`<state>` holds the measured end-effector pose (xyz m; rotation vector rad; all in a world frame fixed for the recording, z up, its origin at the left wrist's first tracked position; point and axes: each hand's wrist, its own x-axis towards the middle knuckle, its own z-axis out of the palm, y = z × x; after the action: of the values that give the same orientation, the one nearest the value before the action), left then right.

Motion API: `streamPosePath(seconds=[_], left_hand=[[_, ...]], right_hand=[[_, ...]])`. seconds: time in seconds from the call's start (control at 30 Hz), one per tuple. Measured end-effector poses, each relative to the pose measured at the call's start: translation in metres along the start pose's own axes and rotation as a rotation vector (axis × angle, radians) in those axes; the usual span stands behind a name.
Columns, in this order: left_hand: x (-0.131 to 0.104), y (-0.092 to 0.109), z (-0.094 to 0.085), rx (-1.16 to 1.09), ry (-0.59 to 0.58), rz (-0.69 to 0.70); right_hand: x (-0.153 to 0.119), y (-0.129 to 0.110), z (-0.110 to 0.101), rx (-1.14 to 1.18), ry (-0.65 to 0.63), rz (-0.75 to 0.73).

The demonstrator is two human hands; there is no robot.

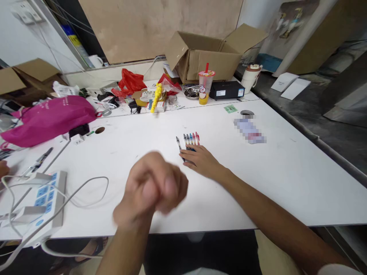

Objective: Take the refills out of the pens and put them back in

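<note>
In the head view, the right hand (pixel 204 162) lies palm down with its fingers stretched over slim clear-barrelled pens with black, blue and red tips (pixel 191 138), set side by side mid-way across the white tabletop (pixel 286 183); one dark-tipped pen (pixel 178 142) slants just left of the row, under the fingertips. Whether these fingers pinch it or merely rest there, I cannot tell. The left hand (pixel 151 187), blurred and raised near the camera, is clenched, with nothing visible in it. Handling the pens well likely calls for flat, light fingers, since round barrels could roll and a hard push might skew the neighbours. The black rectangular box (pixel 228 90) bears white and blue labels, the magenta fabric bag (pixel 57 116) pale lettering, and the clear red-strawed cup (pixel 203 86) a round logo; none is legible.
</note>
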<state>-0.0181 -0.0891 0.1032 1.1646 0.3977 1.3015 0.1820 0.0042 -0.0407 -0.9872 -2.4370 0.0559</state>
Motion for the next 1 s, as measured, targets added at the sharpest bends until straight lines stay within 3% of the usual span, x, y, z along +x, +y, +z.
streamPosePath(seconds=[0.07, 0.17, 0.3, 0.4, 0.5, 0.57, 0.67, 0.83, 0.9, 1.0], left_hand=[[0.027, -0.014, -0.011, 0.028, 0.016, -0.014], [0.052, -0.050, -0.037, 0.142, 0.242, -0.078], [0.061, -0.089, -0.077, 0.351, 0.499, -0.249], [0.057, -0.097, -0.092, 0.383, 0.497, -0.441], [0.054, -0.099, -0.093, 0.318, 0.463, -0.651], [0.054, -0.100, -0.089, 0.211, 0.451, -0.721], [0.056, -0.103, -0.083, 0.029, 0.506, -0.648], [0.055, -0.104, -0.080, -0.058, 0.600, -0.460], [0.053, -0.103, -0.078, -0.064, 0.539, -0.434], [0.050, -0.106, -0.074, -0.041, 0.417, -0.416]], right_hand=[[0.002, -0.002, 0.001, -0.024, 0.016, 0.011], [0.004, -0.003, -0.001, -0.053, 0.017, 0.002], [0.006, -0.003, -0.006, 0.003, 0.078, -0.001], [0.005, -0.004, -0.009, 0.135, 0.156, 0.109], [0.001, -0.006, -0.010, 0.347, 0.202, 0.257], [-0.003, -0.008, -0.012, 0.492, 0.232, 0.325], [-0.007, -0.010, -0.017, 0.639, 0.273, 0.361], [-0.006, -0.008, -0.026, 0.891, 0.234, 0.462], [-0.005, -0.005, -0.026, 1.069, 0.141, 0.530], [-0.004, -0.002, -0.025, 1.236, -0.154, 0.638]])
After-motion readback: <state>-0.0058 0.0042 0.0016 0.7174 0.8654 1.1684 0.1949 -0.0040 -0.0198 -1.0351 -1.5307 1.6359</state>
